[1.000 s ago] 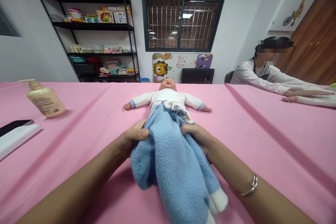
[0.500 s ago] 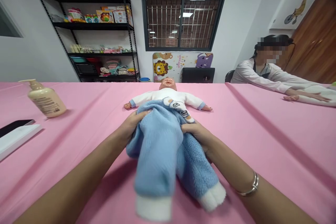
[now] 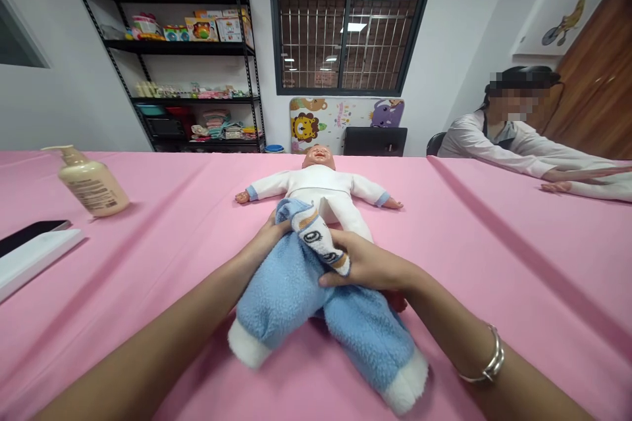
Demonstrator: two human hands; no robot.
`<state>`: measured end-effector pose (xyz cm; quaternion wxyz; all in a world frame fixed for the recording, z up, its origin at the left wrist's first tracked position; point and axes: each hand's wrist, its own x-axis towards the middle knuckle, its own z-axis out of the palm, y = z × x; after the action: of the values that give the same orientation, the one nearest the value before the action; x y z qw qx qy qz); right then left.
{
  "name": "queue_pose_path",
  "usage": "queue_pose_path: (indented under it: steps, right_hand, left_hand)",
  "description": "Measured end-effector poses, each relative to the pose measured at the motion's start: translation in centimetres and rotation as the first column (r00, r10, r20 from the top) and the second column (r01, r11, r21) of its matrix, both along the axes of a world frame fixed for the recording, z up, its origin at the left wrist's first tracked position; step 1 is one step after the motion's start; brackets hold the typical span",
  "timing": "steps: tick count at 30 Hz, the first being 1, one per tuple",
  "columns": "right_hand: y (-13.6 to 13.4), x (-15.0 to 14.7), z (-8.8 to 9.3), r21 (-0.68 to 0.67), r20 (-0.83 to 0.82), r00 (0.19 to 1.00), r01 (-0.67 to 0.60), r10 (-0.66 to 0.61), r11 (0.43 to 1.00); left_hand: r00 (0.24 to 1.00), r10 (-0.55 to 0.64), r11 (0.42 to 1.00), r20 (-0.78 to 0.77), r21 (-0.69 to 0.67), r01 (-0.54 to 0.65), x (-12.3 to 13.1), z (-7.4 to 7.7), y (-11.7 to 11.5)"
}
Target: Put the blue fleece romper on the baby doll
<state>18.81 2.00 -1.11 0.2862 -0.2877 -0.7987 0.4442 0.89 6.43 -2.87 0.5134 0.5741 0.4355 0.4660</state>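
Fluffy light-blue fleece trousers with white cuffs (image 3: 296, 283) lie on the pink-covered counter (image 3: 494, 243) straight in front of the person, pulled over the legs of a baby doll in a white long-sleeved suit (image 3: 320, 187). The doll lies on its back with its arms spread and its head pointing away from the camera. The waistband sits at about the doll's thighs, and the two trouser legs splay toward the near edge. The left hand (image 3: 269, 237) is closed on the left side of the waistband, its fingers buried in the fleece. The right hand (image 3: 368, 266) is clenched on the right side, where the waistband is folded out to show a white lining printed with dark rings. A silver bangle (image 3: 486, 365) circles the right wrist. Well to the left stands a cream pump bottle with a printed label (image 3: 91, 184). Nearer the counter's left edge a dark flat phone (image 3: 29, 233) lies just beside a flat white box (image 3: 34, 260). At the far right another person in a white coat (image 3: 498, 138) leans on the counter with a hand (image 3: 557, 186) laid flat. Behind the counter are a black metal shelf rack loaded with toy boxes (image 3: 172, 46), a barred dark-framed window (image 3: 345, 39) and a cartoon animal board (image 3: 340, 122) against the wall.
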Motion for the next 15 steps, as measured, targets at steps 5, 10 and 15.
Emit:
queue_pose_path:
  steps: [5,10,15]
  right_hand:
    - [1.2,1.0,-0.1,0.144,-0.048,0.980,0.196,-0.191,0.970]
    - [1.8,1.3,-0.5,0.165,-0.064,0.943,0.334,-0.328,0.928]
    - [1.6,0.7,-1.2,0.116,0.062,0.958,0.271,-0.280,0.955]
  left_hand:
    - [0.968,-0.167,0.949,0.187,-0.237,0.210,-0.6,0.2,-0.9]
    - [0.959,-0.253,0.919,0.131,-0.276,0.280,-1.3,0.3,-1.1]
    - [0.980,-0.197,0.970,-0.029,-0.152,0.190,-1.1,0.3,-0.6]
